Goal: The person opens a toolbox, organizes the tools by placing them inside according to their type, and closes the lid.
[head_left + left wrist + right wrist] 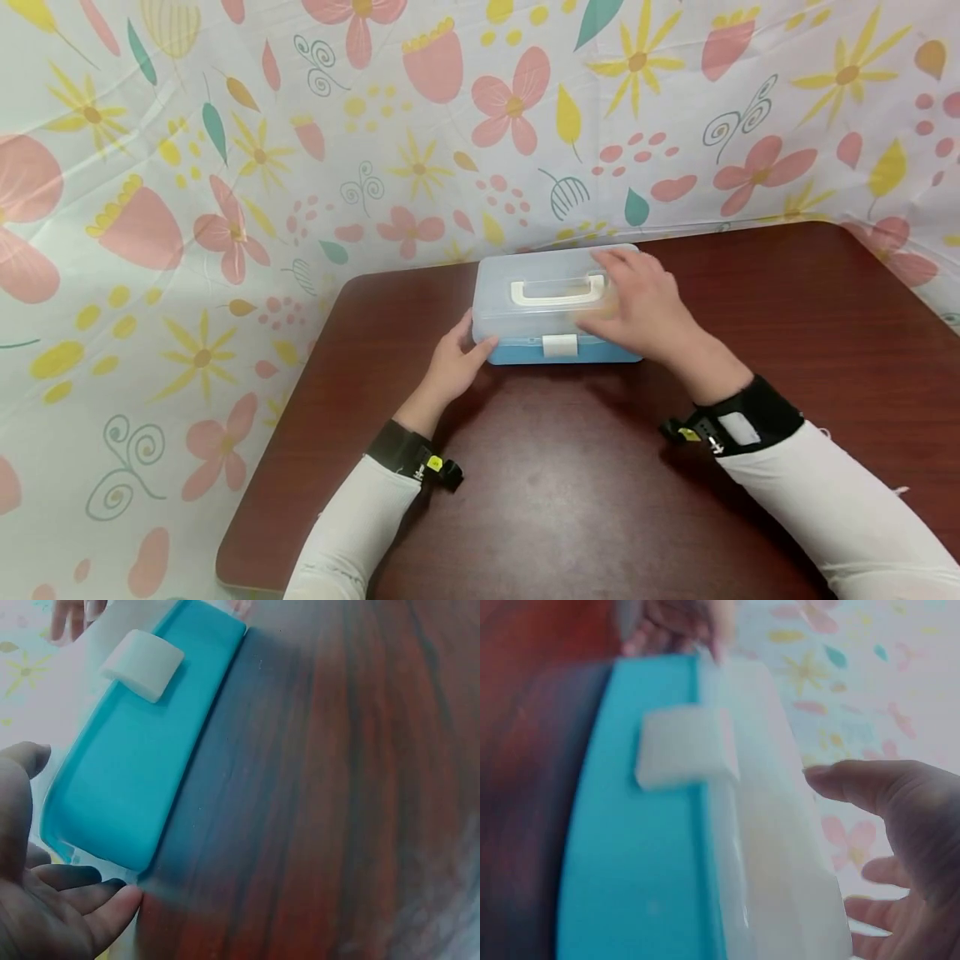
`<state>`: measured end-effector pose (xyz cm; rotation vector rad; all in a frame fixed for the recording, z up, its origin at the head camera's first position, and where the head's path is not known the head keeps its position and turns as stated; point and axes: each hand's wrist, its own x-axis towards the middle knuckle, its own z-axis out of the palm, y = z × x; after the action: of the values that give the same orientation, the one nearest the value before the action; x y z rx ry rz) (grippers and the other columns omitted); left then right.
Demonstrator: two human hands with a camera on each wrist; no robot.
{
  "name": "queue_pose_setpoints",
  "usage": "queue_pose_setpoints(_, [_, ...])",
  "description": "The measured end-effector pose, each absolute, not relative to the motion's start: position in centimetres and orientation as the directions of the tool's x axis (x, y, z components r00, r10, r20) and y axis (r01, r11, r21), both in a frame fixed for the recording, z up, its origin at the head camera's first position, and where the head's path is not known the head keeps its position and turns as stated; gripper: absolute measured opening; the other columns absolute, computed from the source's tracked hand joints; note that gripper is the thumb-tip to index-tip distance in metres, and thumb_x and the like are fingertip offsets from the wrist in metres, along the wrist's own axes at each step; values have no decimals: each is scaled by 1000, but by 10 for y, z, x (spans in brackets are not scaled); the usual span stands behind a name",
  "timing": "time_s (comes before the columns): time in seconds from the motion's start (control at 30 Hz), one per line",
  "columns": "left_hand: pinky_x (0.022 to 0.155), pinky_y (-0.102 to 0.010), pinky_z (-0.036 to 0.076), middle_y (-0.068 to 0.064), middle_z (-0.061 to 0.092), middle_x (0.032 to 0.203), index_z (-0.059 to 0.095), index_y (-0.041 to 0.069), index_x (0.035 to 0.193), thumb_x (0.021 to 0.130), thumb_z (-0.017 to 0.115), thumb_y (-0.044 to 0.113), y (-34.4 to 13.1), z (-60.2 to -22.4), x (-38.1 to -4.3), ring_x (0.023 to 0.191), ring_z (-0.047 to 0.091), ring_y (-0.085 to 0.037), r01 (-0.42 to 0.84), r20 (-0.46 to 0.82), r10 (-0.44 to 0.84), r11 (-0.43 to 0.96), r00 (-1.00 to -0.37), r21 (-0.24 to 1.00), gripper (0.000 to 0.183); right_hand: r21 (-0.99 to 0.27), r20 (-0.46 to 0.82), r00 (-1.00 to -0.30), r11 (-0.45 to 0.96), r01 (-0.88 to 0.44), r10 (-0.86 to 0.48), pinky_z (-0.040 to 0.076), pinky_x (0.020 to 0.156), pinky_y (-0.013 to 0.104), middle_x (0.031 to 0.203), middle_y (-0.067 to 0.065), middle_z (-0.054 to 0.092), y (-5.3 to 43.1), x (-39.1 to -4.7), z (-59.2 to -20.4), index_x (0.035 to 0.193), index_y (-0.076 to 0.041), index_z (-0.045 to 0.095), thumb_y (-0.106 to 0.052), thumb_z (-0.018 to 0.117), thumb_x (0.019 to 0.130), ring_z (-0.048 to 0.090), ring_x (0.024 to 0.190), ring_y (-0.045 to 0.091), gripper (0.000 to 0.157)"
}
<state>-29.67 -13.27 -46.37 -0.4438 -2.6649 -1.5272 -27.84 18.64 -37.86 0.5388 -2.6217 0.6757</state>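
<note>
A storage box [557,350] with a light blue base and a frosted, see-through lid sits closed at the back of the table. A white carrying handle [558,298] lies on the lid, and a white latch [559,345] closes the front. My left hand [451,363] rests at the box's left end, thumb by the front corner. Its fingers look relaxed along that end in the left wrist view. Over the lid's right part is my right hand [647,304], blurred, thumb and fingers spread apart. From the right wrist view, a gap shows between right thumb and lid.
The dark red-brown wooden table [555,492] has rounded corners. A white curtain [420,133] with a flower print hangs close behind it and along its left side. Both wrists wear black straps with small cameras.
</note>
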Motion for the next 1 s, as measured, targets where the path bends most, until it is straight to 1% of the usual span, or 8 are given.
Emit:
queue_pose_setpoints(0.07, [116,-47,44,1,35,168,23,26,165,100,64,43,-132,-463,-297,150,40,-16,238,153,220,439,-963,867,78,-448,347,-902,800,-400,-257,35,108,74,163,25,34,200,-283,-374,160,-2,32,-46,88,77,32,148,48,109])
queue_pose_setpoints(0.17, [107,-49,51,2,35,168,23,29,165,101,61,34,-130,-462,-297,147,45,-18,183,109,211,373,-971,909,75,-551,155,-949,773,-314,-274,25,118,70,172,26,7,219,-291,-371,165,-3,2,-51,86,79,17,156,46,129])
queue_pose_setpoints(0.27, [100,-53,55,4,37,166,26,39,162,103,57,27,-129,-461,-297,142,50,-22,143,77,218,307,-973,941,69,-625,-11,-952,745,-232,-306,24,121,66,172,27,-3,237,-299,-374,162,-5,-19,-54,84,80,18,156,46,140])
queue_pose_setpoints(0.33, [102,-55,53,5,36,167,28,42,161,104,55,23,-128,-460,-297,144,48,-24,124,64,226,262,-972,957,66,-656,-87,-944,731,-187,-319,29,119,66,171,30,3,247,-303,-378,160,-6,-23,-56,83,81,27,153,47,142])
queue_pose_setpoints(0.5, [107,-58,49,2,34,168,27,42,161,105,49,18,-128,-458,-296,145,47,-27,93,43,233,209,-971,973,66,-702,-204,-898,697,-143,-390,56,98,54,156,34,41,265,-306,-387,161,-2,-19,-51,79,87,56,136,42,132])
queue_pose_setpoints(0.6, [107,-58,49,2,35,168,28,43,161,104,49,17,-126,-457,-296,142,50,-28,82,35,227,199,-973,977,66,-741,-228,-876,660,-126,-424,62,82,48,141,29,59,269,-307,-391,165,-5,-3,-46,80,89,67,120,36,120])
queue_pose_setpoints(0.77, [108,-59,48,1,37,167,30,42,160,103,49,15,-126,-455,-296,141,52,-29,64,23,218,185,-976,981,66,-763,-214,-871,633,-135,-443,62,81,49,134,20,64,269,-309,-393,162,-13,24,-42,81,88,68,115,30,98])
queue_pose_setpoints(1.0, [111,-60,45,2,35,167,30,40,161,104,48,14,-127,-457,-297,147,45,-26,64,24,221,179,-975,982,65,-764,-201,-871,629,-147,-449,62,83,49,138,19,61,269,-311,-394,161,-15,28,-41,83,86,68,117,29,96])
